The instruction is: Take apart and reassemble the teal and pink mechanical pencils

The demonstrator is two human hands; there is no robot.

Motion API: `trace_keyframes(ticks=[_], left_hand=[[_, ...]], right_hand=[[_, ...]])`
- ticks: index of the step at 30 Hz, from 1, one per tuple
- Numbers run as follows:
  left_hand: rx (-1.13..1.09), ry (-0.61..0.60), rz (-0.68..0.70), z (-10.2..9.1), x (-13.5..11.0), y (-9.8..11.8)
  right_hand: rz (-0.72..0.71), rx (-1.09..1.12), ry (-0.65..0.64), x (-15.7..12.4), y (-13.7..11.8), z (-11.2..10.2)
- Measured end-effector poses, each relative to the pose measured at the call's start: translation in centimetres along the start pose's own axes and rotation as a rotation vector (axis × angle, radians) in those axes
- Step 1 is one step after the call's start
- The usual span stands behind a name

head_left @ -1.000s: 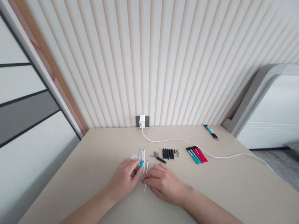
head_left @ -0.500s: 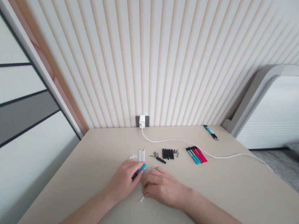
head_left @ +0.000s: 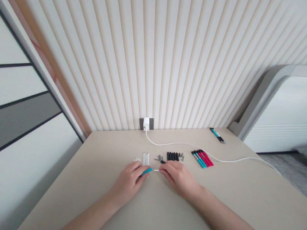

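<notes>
**White stick up off the table and lined up with the teal pen!**

Big change here: the thin white stick (head_left: 155,170) has come up into the right hand (head_left: 177,179), and its fingers (head_left: 166,171) are pinched together on it, the stick poking out just past the fingertips. Straight across, the left hand (head_left: 128,182) has its fingers clamped around the teal pen (head_left: 146,171), tip pointing right. Stick and pen nearly meet end to end between the two hands; whether they touch, I can't tell. Both wrists rest low, forearms angled in. Just beyond the fingers lie more white sticks (head_left: 146,159), small grey metal bits (head_left: 159,158) and a row of black caps (head_left: 172,156). Further right of the fingers, red and teal pens (head_left: 202,158) sit on the table (head_left: 187,219).
</notes>
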State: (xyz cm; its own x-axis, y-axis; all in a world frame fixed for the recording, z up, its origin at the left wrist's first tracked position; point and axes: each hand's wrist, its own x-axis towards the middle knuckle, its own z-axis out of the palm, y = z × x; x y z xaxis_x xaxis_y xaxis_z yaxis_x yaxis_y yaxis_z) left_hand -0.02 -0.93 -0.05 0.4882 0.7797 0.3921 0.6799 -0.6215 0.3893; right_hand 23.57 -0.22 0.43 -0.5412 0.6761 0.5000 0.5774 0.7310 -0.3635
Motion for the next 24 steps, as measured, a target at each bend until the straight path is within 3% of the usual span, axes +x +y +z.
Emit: trace_keyframes(ticks=[5,11,16,24], left_hand=[[0.035,-0.016,0.045,-0.03,-0.1,-0.08],[0.111,-0.042,0.119,-0.03,-0.11,0.01],[0.135,-0.064,0.173,-0.11,-0.09,0.21],[0.188,-0.111,0.233,-0.35,0.04,0.7]], right_hand=[[-0.004,-0.044,-0.026,-0.01,-0.14,0.12],[-0.13,-0.139,-0.071,0.09,-0.65,0.33],[-0.167,-0.246,-0.039,-0.07,-0.43,0.24],[-0.237,-0.216,-0.044,-0.08,-0.79,-0.12]])
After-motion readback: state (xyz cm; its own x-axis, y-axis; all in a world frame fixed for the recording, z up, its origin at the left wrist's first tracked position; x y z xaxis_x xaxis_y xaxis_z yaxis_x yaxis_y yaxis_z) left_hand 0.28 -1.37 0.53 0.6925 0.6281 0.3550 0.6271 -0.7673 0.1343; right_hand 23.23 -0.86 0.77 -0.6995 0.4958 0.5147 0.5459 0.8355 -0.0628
